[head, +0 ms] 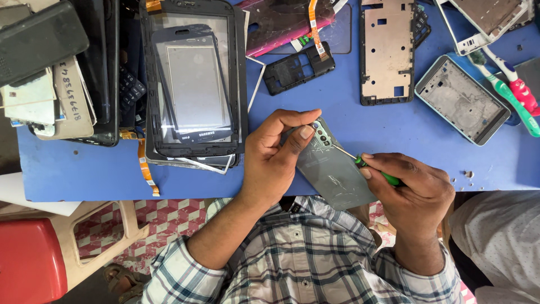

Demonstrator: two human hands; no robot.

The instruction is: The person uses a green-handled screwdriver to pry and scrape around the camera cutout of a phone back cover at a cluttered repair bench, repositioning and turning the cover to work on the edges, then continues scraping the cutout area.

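Phone (332, 171): grey-green back up, cracked, camera cluster at top, tilted over blue table's near edge. Screwdriver (374, 169): green handle, thin metal shaft, tip touching the phone beside the cameras.

blue table (394, 135) | stacked screen glass panels (194, 84) far left-centre | black frame piece (298, 67) with orange flex cable (316, 28) across it | metal mid-frame (387, 50) | pale phone shell (462, 100) beside two toothbrushes (514, 90) (green, pink) | black phone (39, 39) on papers | red stool (31, 262) below table edge
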